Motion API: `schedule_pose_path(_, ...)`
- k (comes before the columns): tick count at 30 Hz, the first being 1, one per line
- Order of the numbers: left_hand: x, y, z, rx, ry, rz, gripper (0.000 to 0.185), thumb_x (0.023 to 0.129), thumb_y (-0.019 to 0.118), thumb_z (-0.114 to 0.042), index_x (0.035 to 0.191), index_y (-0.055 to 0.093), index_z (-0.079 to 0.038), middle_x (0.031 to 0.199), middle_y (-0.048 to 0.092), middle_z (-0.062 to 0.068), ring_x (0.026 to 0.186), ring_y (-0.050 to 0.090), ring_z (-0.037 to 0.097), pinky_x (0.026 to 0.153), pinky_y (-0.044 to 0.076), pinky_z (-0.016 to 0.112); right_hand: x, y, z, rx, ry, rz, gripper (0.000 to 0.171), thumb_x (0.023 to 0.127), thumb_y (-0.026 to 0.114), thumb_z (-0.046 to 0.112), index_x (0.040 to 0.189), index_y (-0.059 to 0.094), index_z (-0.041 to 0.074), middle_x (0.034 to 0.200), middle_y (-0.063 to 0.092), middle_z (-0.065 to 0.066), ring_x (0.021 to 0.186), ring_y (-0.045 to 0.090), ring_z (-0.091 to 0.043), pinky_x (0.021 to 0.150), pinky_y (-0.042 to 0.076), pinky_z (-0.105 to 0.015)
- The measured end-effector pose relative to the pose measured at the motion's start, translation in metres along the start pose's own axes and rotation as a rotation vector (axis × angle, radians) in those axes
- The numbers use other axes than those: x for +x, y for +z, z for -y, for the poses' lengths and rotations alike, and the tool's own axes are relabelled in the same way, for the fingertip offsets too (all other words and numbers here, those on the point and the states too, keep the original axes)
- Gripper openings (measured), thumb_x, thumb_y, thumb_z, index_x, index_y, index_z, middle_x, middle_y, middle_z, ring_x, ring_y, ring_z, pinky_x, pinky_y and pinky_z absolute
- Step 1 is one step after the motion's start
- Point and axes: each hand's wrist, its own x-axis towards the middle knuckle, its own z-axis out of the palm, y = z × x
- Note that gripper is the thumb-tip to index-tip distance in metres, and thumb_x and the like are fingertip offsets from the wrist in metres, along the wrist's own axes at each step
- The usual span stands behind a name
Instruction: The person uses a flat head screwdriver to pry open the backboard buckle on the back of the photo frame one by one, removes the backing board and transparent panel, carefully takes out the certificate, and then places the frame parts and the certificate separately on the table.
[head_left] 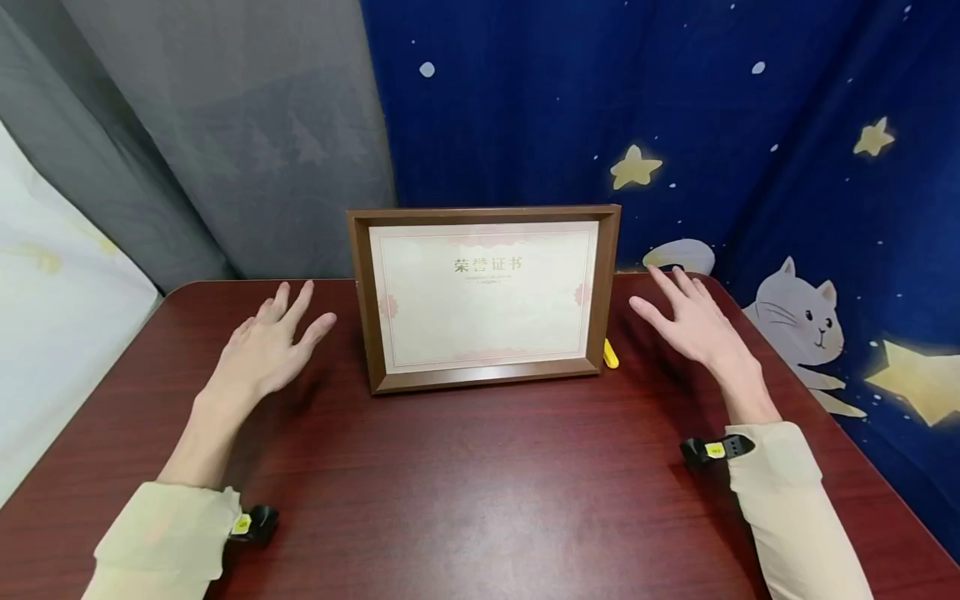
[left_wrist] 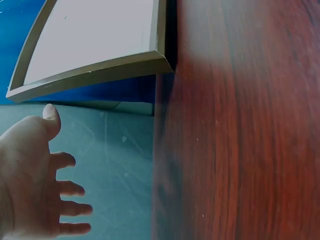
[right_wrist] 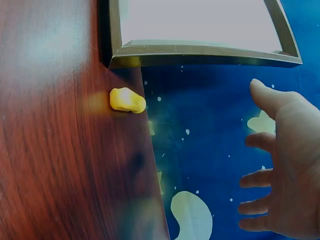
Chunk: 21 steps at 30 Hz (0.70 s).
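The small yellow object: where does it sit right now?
In the head view the small yellow object lies on the table beside the picture frame's lower right corner, between the frame and the right hand.

I sit at a dark reddish wood-grain table (head_left: pixel 480 500) whose glossy top catches soft light. Behind it on my right hangs a deep blue cloth (head_left: pixel 675 108) printed with yellow stars and a white cat (head_left: pixel 798 321). A grey curtain (head_left: pixel 225 125) hangs on my left, with something pale white (head_left: pixel 52 292) beside it.
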Motion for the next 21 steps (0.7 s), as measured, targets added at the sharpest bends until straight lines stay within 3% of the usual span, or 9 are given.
schedule_pose_path(5,0.002,0.0,-0.005,-0.073,-0.021,0.027,0.08,0.103,0.021,-0.068,0.164,0.005,-0.019,0.163,0.01,0.029,0.139,0.027,0.059,0.106,0.023,0.074,0.002,0.0,0.004,0.048,-0.047,-0.017,0.079,0.101,0.042,0.064,0.162,0.023,0.019,0.161,0.022,-0.028,0.146,0.02,-0.05,0.112,0.017,-0.072)
schedule_pose_path(9,0.005,-0.002,-0.008,-0.198,-0.007,0.038,0.079,0.104,0.023,-0.065,0.164,0.002,-0.017,0.165,0.01,0.024,0.146,0.021,0.051,0.108,0.02,0.073,0.005,0.001,0.009,0.098,-0.084,-0.019,0.077,0.102,0.045,0.06,0.161,0.027,0.013,0.16,0.029,-0.023,0.146,0.026,-0.044,0.115,0.02,-0.065)
schedule_pose_path(13,0.009,-0.004,-0.012,-0.299,0.046,-0.005,0.077,0.107,0.027,-0.058,0.163,0.007,-0.008,0.165,0.015,0.024,0.149,0.018,0.045,0.114,0.018,0.067,0.008,0.002,0.015,0.14,-0.096,0.004,0.077,0.103,0.045,0.059,0.16,0.028,0.011,0.16,0.031,-0.021,0.146,0.029,-0.042,0.116,0.022,-0.062)
schedule_pose_path(17,0.013,-0.003,-0.018,-0.378,0.09,-0.041,0.074,0.108,0.028,-0.053,0.162,0.01,-0.006,0.152,0.037,0.03,0.132,0.049,0.044,0.111,0.028,0.062,0.01,0.003,0.021,0.17,-0.094,0.041,0.077,0.102,0.044,0.061,0.16,0.028,0.011,0.159,0.033,-0.02,0.144,0.033,-0.041,0.114,0.025,-0.062)
schedule_pose_path(21,0.017,0.001,-0.025,-0.447,0.143,-0.063,0.067,0.11,0.03,-0.047,0.162,0.016,-0.007,0.127,0.058,0.026,0.102,0.067,0.039,0.094,0.047,0.055,0.015,0.005,0.026,0.199,-0.105,0.059,0.078,0.102,0.044,0.061,0.159,0.03,0.01,0.156,0.038,-0.02,0.141,0.038,-0.039,0.114,0.028,-0.06)
